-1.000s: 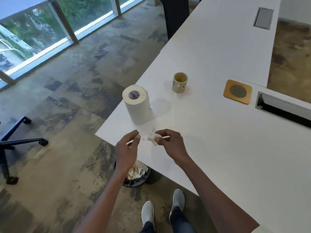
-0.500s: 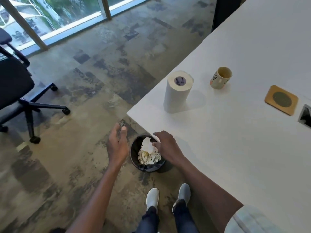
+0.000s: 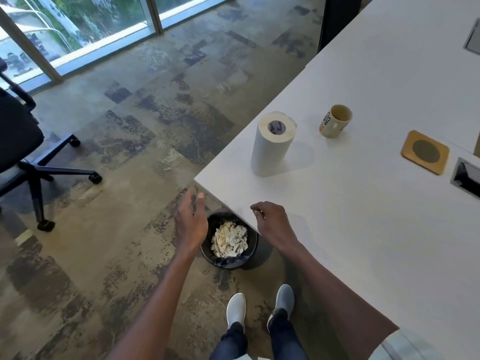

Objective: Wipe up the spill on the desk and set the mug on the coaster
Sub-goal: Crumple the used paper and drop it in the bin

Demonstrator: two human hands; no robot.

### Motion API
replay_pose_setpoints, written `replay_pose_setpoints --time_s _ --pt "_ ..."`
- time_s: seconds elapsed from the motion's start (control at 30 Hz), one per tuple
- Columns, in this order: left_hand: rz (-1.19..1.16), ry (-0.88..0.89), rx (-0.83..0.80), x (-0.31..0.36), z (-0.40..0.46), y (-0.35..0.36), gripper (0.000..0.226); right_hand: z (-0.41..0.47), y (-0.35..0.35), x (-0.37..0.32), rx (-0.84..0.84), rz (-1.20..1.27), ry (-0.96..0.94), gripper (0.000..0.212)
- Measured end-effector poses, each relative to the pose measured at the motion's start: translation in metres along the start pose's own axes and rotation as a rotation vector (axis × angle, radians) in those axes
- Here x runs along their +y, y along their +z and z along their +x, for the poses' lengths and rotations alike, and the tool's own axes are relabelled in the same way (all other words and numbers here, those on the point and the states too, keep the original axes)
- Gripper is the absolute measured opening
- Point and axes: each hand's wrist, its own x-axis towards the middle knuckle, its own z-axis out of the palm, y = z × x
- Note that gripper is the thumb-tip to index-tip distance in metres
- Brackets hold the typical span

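Observation:
A cream mug (image 3: 335, 121) with orange print stands on the white desk (image 3: 363, 216), right of an upright paper towel roll (image 3: 272, 144). A square wooden coaster (image 3: 425, 152) with a grey round centre lies apart from the mug, farther right. My left hand (image 3: 191, 222) hangs open over the floor beside the desk corner, holding nothing. My right hand (image 3: 270, 220) hovers at the desk's edge above the bin, fingers loosely curled and empty. I see no spill on the desk.
A black waste bin (image 3: 228, 261) full of crumpled paper towels (image 3: 229, 242) stands on the floor under the desk corner. An office chair (image 3: 23, 152) sits at left. A cable hatch (image 3: 466, 175) lies right of the coaster. My shoes (image 3: 259, 307) are below.
One second ago both hands held a crumpled towel over the desk edge. My right hand then dropped it into the bin and has now lifted away empty.

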Motion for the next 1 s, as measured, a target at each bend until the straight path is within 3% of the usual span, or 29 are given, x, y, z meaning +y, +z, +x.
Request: replay_pose_setpoints --time_s 0.4,1.0 --pt "0.061 0.162 -0.181 0.040 -0.024 0.057 0.050 -0.044 -0.043 0.041 0.154 0.059 0.108 0.024" --pt "0.116 0.419 -0.453 0.180 -0.076 0.283 0.044 -0.087 -0.219 0.212 0.677 0.056 0.387 0.018"
